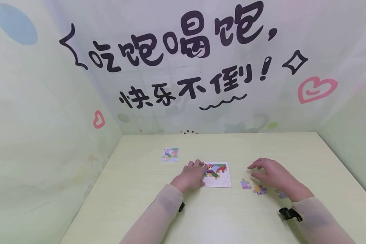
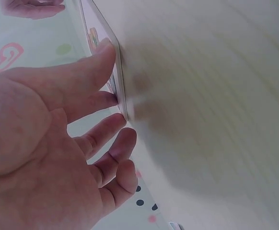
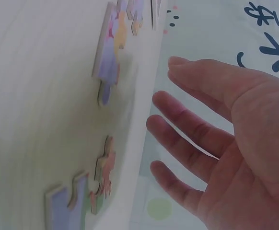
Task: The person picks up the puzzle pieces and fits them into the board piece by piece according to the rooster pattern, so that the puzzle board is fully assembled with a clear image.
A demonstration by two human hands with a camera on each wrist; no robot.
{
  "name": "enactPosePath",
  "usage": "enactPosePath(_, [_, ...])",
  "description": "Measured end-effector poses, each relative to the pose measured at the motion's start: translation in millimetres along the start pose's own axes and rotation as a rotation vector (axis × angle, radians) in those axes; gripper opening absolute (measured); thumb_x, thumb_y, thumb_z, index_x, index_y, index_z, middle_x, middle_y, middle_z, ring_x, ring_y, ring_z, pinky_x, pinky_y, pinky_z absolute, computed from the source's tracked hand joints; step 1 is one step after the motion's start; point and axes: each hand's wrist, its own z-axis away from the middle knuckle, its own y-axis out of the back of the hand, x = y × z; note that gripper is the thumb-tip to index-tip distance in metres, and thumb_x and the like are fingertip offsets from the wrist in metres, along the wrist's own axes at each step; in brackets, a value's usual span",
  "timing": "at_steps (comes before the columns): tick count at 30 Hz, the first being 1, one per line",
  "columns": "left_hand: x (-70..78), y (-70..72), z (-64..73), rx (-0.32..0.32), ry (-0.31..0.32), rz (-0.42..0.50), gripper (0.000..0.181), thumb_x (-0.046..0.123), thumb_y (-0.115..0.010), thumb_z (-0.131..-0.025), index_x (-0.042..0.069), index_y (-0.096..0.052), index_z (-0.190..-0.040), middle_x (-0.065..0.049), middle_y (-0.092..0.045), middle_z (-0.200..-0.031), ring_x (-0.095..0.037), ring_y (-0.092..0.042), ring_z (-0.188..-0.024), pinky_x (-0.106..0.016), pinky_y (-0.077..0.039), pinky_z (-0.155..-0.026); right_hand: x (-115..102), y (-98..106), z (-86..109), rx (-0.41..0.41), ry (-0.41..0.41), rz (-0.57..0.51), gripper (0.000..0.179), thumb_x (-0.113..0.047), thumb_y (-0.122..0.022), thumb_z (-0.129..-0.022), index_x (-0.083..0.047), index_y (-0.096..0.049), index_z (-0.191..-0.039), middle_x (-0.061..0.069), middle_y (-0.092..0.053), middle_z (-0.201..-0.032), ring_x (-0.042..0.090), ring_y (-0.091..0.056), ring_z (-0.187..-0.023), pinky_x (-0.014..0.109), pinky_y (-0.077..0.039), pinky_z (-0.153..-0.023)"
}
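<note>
A white-framed jigsaw puzzle tray (image 1: 229,176) lies on the table, its upper part filled with joined pieces (image 1: 214,170) picturing a colourful rooster, its lower part bare white. My left hand (image 1: 190,176) is at the tray's left side. In the left wrist view its thumb (image 2: 103,60) rests on the rim, with the other fingers loosely bent by the edge. To the right of the tray, my right hand (image 1: 269,174) hovers over loose jigsaw pieces, fingers spread and nothing held. These include a purple-pink piece (image 1: 245,184), a yellow-purple piece (image 1: 260,190) and a piece (image 1: 281,194) partly under the hand.
A small rooster picture card (image 1: 169,155) lies on the table (image 1: 140,189) beyond my left hand. Printed cloth walls (image 1: 177,112) rise behind the table and at both sides. A black wrist device (image 1: 289,214) sits at my right sleeve.
</note>
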Motion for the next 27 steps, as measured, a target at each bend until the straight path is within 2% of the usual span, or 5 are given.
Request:
enactPosePath(4, [0.3,-1.1,-0.8,0.000,-0.002,0.000,0.072,0.036,-0.073,-0.096,0.022,-0.042,-0.159,-0.001,-0.037,-0.162,-0.025,-0.041,-0.134,-0.042,-0.041,-0.109,4,3,3.4,-0.008,0.004,0.008,0.025,-0.017,-0.082,-0.087,-0.012,-0.079,-0.111,0.003,-0.074,-0.110,0.028,-0.067,-0.101,0.053,-0.055,-0.089])
enactPosePath(9, [0.0,-1.8,-0.8,0.004,-0.001,0.004,0.072,0.036,-0.073,-0.096,0.022,-0.042,-0.159,-0.001,-0.037,-0.161,-0.025,-0.040,-0.133,-0.041,-0.041,-0.108,10,7,8.1,-0.017,0.016,0.030,0.027,-0.016,-0.083,-0.085,-0.011,-0.078,-0.111,0.004,-0.074,-0.109,0.026,-0.067,-0.098,0.048,-0.055,-0.085])
enactPosePath(20, [-1.0,-2.8,-2.2,0.006,-0.014,-0.017,0.072,0.036,-0.072,-0.096,0.022,-0.042,-0.159,-0.002,-0.037,-0.162,-0.025,-0.041,-0.135,-0.042,-0.042,-0.107,20,21,15.7,-0.080,-0.049,0.037,0.030,-0.016,-0.083,-0.084,-0.011,-0.078,-0.113,0.007,-0.073,-0.112,0.026,-0.065,-0.097,0.043,-0.054,-0.079])
enactPosePath(27, [-2.1,-1.9,-3.0,0.003,-0.018,-0.021,0.072,0.036,-0.072,-0.097,0.021,-0.042,-0.159,-0.002,-0.037,-0.162,-0.026,-0.041,-0.135,-0.043,-0.043,-0.107,28,28,18.7,-0.110,-0.078,0.053,0.028,-0.016,-0.085,-0.082,-0.013,-0.079,-0.110,0.005,-0.074,-0.109,0.021,-0.062,-0.092,0.035,-0.052,-0.074])
